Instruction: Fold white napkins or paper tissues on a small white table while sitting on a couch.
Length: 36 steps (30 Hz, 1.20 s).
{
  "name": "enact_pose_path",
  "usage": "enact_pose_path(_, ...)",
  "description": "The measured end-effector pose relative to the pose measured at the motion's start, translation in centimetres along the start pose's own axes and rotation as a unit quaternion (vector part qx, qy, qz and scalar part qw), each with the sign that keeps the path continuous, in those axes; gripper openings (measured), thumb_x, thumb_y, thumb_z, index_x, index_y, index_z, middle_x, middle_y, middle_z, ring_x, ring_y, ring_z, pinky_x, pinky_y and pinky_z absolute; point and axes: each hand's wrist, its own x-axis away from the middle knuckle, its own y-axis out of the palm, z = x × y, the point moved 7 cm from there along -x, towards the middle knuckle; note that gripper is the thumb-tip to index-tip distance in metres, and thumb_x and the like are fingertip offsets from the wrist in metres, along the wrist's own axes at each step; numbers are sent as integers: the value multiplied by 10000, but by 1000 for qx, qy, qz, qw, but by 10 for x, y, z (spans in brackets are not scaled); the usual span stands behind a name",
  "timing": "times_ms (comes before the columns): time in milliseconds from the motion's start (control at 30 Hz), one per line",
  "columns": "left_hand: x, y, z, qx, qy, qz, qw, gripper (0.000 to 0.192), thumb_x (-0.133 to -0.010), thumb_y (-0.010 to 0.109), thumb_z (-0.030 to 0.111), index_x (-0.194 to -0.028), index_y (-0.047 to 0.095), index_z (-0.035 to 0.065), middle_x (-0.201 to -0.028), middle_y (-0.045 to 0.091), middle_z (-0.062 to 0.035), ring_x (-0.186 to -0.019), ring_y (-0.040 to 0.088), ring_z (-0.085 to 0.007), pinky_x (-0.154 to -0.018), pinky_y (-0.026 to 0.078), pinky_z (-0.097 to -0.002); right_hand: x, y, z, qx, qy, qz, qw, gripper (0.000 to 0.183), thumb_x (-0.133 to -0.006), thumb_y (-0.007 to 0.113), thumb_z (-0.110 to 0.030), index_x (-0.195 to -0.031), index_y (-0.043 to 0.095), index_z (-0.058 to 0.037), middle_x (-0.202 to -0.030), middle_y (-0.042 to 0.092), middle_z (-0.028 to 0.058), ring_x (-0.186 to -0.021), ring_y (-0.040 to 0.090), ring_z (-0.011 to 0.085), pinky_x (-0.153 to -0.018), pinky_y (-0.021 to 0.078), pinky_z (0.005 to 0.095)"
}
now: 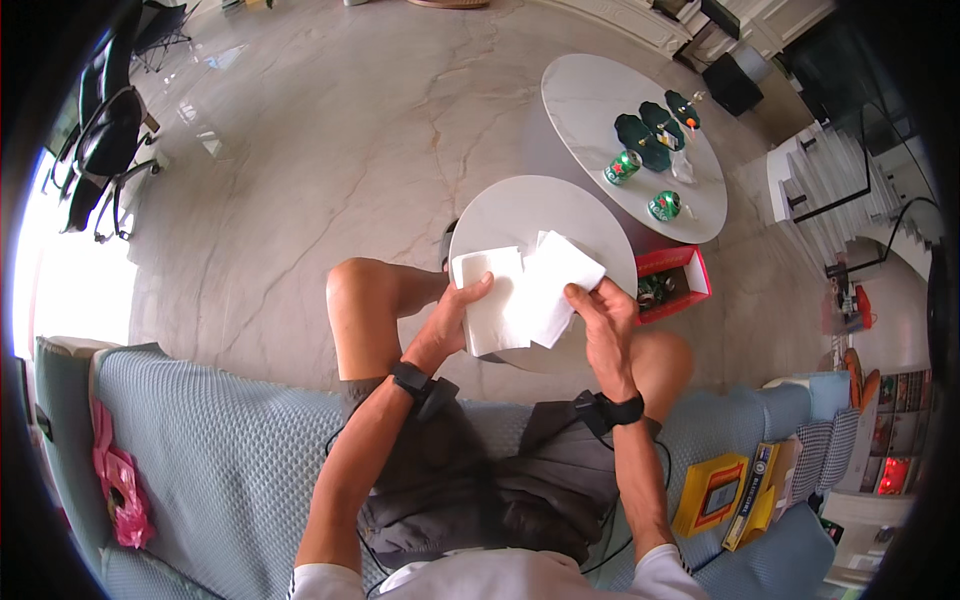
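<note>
A white stack of folded paper, perhaps napkins or tissues (491,315), is in my left hand (454,311), with the thumb on top and the fingers hidden beneath. My right hand (604,315) pinches another folded white sheet or bundle (559,289) between thumb and fingers. The two white pieces meet or overlap near the middle; I cannot tell whether they are joined. Both hands are over the near part of a small round white table (525,202). A black strapped device (424,390) is on my left wrist and a similar one (607,412) on my right.
An oval marble-topped table (581,97) carries green Heineken cans (622,166) and dark green dishes (652,142). A red box (694,277) with cans inside stands right of the small table. Yellow boxes (712,487) and a pink bag (127,495) lie on the blue sofa (225,435).
</note>
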Motion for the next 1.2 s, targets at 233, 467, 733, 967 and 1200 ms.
enact_pose_path(233,2,0,-7,56,-56,-66,995,820,-1061,525,660,-1581,426,34,-1488,593,-166,-1351,607,-299,-1146,497,-446,26,43,-38,-1,31,-187,982,204,-927,813,-52,-1099,768,50,-937,778,47,-843,692,96,-785,556,263)
enact_pose_path(467,-1,11,-10,39,-46,-15,998,1043,-956,292,885,-1582,443,64,-1465,625,-143,-1293,653,-276,-1107,539,-451,-2,55,17,204,-21,-68,976,263,-904,832,-119,-779,683,58,-636,609,14,-610,489,60,-553,406,295)
enact_pose_path(733,0,9,-5,58,-30,-47,997,1155,-912,170,951,-1602,407,56,-1463,617,-153,-1315,644,-302,-1116,532,-462,6,67,1,199,-60,-12,978,312,-878,832,-120,-738,620,61,-579,565,76,-553,466,112,-534,405,336)
enact_pose_path(967,4,9,-1,101,-32,-23,994,1094,-931,268,922,-1576,453,58,-1473,624,-152,-1317,640,-300,-1117,532,-476,3,53,-11,227,-54,-6,972,274,-883,837,-101,-758,655,62,-597,600,73,-564,494,104,-540,409,321)
enact_pose_path(1200,3,11,-2,69,-43,7,997,1144,-919,162,944,-1590,424,56,-1470,613,-145,-1314,643,-293,-1111,532,-465,-2,54,2,242,-71,-20,968,275,-818,882,-60,-763,663,97,-672,628,108,-591,551,155,-567,432,344)
